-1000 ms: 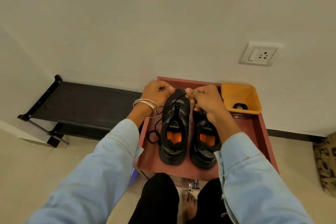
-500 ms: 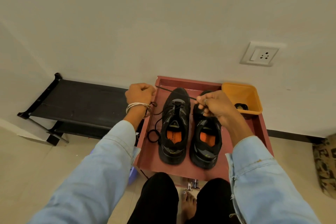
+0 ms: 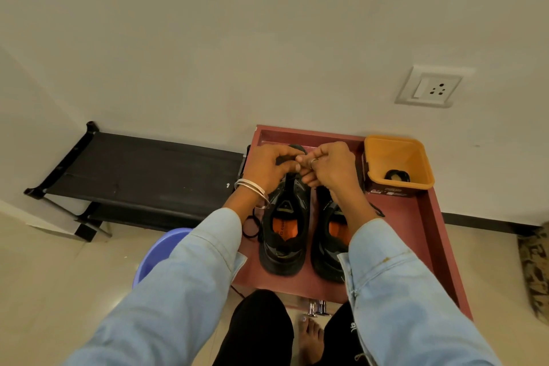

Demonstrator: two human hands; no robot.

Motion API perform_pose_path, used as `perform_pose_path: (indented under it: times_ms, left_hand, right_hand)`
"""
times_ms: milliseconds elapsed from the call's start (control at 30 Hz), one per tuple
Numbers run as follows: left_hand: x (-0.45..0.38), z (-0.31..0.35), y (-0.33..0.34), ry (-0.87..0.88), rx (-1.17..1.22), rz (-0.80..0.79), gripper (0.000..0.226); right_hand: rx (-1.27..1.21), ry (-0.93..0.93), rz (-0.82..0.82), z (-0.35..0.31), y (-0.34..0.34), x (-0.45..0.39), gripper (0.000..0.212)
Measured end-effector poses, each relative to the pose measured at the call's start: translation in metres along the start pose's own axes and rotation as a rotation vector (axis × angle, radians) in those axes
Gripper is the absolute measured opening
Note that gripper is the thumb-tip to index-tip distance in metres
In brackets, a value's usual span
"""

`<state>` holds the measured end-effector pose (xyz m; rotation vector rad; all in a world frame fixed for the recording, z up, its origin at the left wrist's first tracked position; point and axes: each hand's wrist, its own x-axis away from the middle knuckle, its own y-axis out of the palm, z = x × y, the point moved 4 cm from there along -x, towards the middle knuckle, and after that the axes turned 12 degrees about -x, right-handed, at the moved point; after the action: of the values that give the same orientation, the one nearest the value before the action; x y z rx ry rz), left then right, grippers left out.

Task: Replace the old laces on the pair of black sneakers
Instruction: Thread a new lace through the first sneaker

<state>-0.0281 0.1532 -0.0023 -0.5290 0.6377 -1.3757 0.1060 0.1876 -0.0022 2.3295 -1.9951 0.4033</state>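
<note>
Two black sneakers with orange insoles stand side by side on a reddish-brown tray: the left sneaker and the right sneaker. My left hand and my right hand meet over the toe end of the left sneaker, fingers curled and pinching its black lace. The lace between the fingers is mostly hidden. A loose loop of black lace lies on the tray left of the left sneaker, and another lace end shows right of my right forearm.
An orange tub with a small dark object inside sits at the tray's back right. A black low rack stands to the left against the wall. A blue bucket is under my left sleeve. My bare foot is below the tray.
My hands, spread apart with the lace stretched between them half a second ago, have come back together over the toe of the left sneaker.
</note>
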Motion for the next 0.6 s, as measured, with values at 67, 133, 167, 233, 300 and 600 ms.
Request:
perform_pose_path:
  times_ms: [67, 133, 167, 233, 300, 600]
  left_hand:
    - [-0.005, -0.005, -0.002, -0.024, 0.024, 0.031, 0.020]
    - [-0.009, -0.012, -0.004, -0.038, -0.043, 0.056, 0.014]
    - [-0.009, -0.015, -0.004, -0.052, -0.074, 0.058, 0.012]
    - [-0.006, -0.021, 0.002, -0.095, -0.091, 0.047, 0.009]
    - [-0.004, -0.027, 0.011, -0.141, -0.130, 0.027, 0.009]
    - [-0.011, -0.046, 0.054, -0.358, -0.392, -0.038, 0.013]
  right_hand:
    - [-0.034, 0.011, 0.013, 0.003, 0.001, -0.003, 0.017]
    - [-0.059, 0.028, 0.023, 0.009, -0.001, -0.006, 0.012]
    - [-0.059, 0.039, 0.035, 0.014, -0.002, -0.007, 0.011]
    - [0.010, 0.064, 0.025, 0.024, -0.002, -0.006, 0.012]
    - [0.188, 0.106, -0.076, 0.036, 0.003, -0.002, 0.036]
    - [0.711, -0.002, -0.100, 0.063, 0.016, 0.010, 0.022]
